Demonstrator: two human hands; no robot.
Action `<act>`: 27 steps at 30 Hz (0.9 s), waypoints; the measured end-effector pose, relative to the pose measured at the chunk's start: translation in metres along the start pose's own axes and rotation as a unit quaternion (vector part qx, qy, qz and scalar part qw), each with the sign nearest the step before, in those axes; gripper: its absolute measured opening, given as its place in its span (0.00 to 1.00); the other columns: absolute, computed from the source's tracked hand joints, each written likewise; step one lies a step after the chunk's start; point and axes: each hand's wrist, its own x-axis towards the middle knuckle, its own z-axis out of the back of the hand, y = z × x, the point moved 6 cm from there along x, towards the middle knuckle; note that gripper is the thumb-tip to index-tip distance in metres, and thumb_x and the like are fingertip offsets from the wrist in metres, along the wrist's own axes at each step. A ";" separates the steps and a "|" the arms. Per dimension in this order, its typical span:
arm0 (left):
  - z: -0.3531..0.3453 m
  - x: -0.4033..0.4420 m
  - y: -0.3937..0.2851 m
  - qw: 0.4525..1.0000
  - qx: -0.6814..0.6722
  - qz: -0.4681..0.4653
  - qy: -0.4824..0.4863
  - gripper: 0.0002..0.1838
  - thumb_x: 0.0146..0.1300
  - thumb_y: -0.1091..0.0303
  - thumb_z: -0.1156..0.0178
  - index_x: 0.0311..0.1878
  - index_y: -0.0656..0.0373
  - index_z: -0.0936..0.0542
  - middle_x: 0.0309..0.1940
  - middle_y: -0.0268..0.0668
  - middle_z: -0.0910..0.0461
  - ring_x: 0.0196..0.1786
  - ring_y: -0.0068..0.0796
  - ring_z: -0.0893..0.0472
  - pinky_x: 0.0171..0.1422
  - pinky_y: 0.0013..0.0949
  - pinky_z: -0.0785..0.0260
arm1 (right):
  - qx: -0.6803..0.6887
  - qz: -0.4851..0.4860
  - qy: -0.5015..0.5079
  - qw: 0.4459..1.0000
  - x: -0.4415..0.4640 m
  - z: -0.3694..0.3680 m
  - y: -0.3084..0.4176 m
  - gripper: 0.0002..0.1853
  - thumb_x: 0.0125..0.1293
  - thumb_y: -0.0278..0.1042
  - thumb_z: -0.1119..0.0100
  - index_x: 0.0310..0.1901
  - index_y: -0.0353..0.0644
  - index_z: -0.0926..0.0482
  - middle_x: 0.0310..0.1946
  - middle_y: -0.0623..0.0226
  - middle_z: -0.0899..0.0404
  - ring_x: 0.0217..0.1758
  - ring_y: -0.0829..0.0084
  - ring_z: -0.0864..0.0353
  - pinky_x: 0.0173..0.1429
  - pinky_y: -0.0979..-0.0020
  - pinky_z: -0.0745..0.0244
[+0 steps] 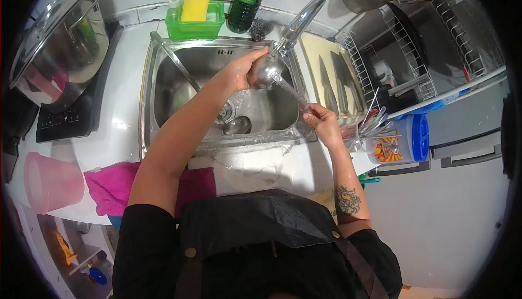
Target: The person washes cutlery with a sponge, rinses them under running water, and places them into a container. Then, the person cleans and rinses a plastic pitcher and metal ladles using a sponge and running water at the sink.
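A metal ladle is held in both hands under the chrome faucet (296, 27). My left hand (246, 72) cups the side of the ladle's round bowl (266, 72), its fingers partly hidden behind it. My right hand (322, 120) is closed around the ladle's handle (291, 92), near its end. Water appears to run over the bowl. Below lies the steel sink (179, 117), where a second ladle (237, 125) rests near the drain. A long metal handle (176, 62) leans from the sink's back left corner toward the drain, partly covered by my left forearm.
Behind the sink stand a green caddy (194, 27) with a yellow sponge (196, 7), and a dark green bottle (248, 2). Knives (340, 81) lie on a cutting board at right, beside a dish rack (429, 76). A large pot (65, 43) and a magenta cloth (111, 187) are left.
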 end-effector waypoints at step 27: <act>0.016 0.007 0.002 0.845 0.530 0.065 0.015 0.30 0.51 0.42 0.44 0.46 0.61 0.28 0.24 0.33 0.26 0.26 0.23 0.26 0.29 0.31 0.30 | -0.613 0.175 -0.130 0.759 -0.064 -0.025 0.048 0.11 0.46 0.27 0.48 0.34 0.48 0.22 0.25 0.71 0.28 0.28 0.68 0.26 0.35 0.61 0.40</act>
